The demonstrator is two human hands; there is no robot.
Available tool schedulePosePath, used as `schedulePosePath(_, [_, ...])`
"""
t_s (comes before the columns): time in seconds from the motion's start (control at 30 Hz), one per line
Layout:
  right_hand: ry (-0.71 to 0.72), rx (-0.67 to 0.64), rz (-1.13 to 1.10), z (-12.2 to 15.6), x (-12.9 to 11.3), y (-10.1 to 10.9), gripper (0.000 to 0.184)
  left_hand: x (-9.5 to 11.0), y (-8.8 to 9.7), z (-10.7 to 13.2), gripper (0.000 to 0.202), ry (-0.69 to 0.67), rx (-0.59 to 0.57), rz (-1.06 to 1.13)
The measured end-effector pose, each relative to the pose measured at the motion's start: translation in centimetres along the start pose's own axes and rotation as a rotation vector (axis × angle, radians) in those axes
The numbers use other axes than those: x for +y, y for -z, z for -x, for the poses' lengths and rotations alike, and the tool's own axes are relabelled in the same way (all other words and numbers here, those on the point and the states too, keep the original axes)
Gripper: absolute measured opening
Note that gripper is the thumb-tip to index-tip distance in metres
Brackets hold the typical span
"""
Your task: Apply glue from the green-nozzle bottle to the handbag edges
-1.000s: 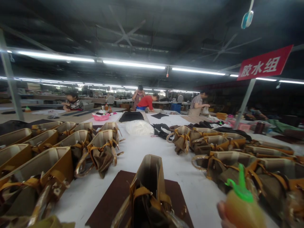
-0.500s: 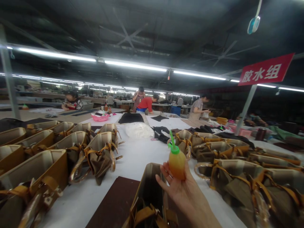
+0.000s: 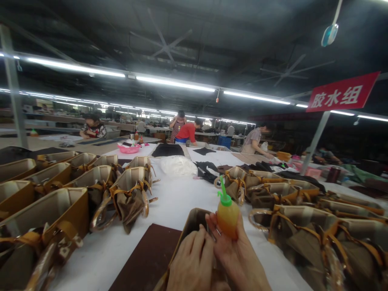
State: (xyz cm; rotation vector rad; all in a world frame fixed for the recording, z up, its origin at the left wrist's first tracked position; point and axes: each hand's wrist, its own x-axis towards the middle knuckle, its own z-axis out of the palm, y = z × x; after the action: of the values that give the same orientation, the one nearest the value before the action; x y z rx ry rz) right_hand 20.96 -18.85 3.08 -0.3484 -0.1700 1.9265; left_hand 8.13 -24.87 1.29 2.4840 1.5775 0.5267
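Note:
An orange-yellow squeeze bottle (image 3: pixel 228 218) with a green cap and spout stands upright in the palm of my right hand (image 3: pixel 235 252), whose fingers curl round its side. My left hand (image 3: pixel 190 258), back upward, lies over the open top of a brown bag (image 3: pixel 197 214) in front of me. Its fingers are stretched forward, their tips close to the fingers of my right hand; whether they touch is unclear. Both hands hide most of the bag. A dark brown flat panel (image 3: pixel 148 256) lies on the white table (image 3: pixel 178 198) beside the bag.
Rows of similar brown bags with tan straps stand at left (image 3: pixel 66 206) and right (image 3: pixel 306 226). Farther back lie a white plastic bundle (image 3: pixel 178 166), black pieces (image 3: pixel 168 150) and a pink basket (image 3: pixel 129 148). Several people (image 3: pixel 186 131) work beyond; a red sign (image 3: pixel 342 92) stands at right.
My left hand has come into view over the bag beside my right hand. The bottle and my right hand sit slightly lower. A person at the right has leaned forward.

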Motion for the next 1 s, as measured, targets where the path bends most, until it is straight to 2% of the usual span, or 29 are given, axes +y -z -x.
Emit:
schedulePosePath(0.1, [0.007,0.011,0.003,-0.3,-0.3,0.3,0.034,0.9,-0.1,-2.2,0.088,0.197,0.063,0.015])
schedulePosePath(0.17, [0.015,0.018,0.007,-0.3,-0.5,0.4,0.035,1.8,0.6,-2.5,0.091,0.290,0.049,0.030])
schedulePosePath(0.23, [0.013,0.029,0.006,-0.3,-0.6,0.5,0.036,2.5,1.6,-2.3,0.080,0.350,-0.009,0.056])
schedulePosePath(0.33, [0.016,0.040,-0.006,-0.2,-0.6,0.4,0.036,3.0,2.9,-1.9,0.049,0.389,-0.110,0.059])
schedulePosePath(0.43, [0.019,0.033,-0.015,0.0,-0.6,0.5,0.034,3.0,3.7,-1.8,0.032,0.392,-0.177,0.014])
schedulePosePath(0.63, [0.027,0.024,-0.043,0.8,-1.5,0.9,0.028,2.6,4.4,-1.5,0.031,0.380,-0.190,-0.070])
schedulePosePath(0.83, [0.063,0.109,-0.072,3.1,-2.9,0.7,0.032,0.5,4.4,-0.1,0.025,0.371,-0.076,-0.050])
schedulePosePath(0.9, [0.084,0.147,-0.083,3.9,-3.4,0.9,0.034,-0.4,4.9,0.1,0.023,0.331,-0.042,-0.008])
schedulePosePath(1.0, [0.101,0.157,-0.112,4.7,-4.0,1.4,0.035,-1.4,6.8,-0.3,0.021,0.194,-0.011,0.009])
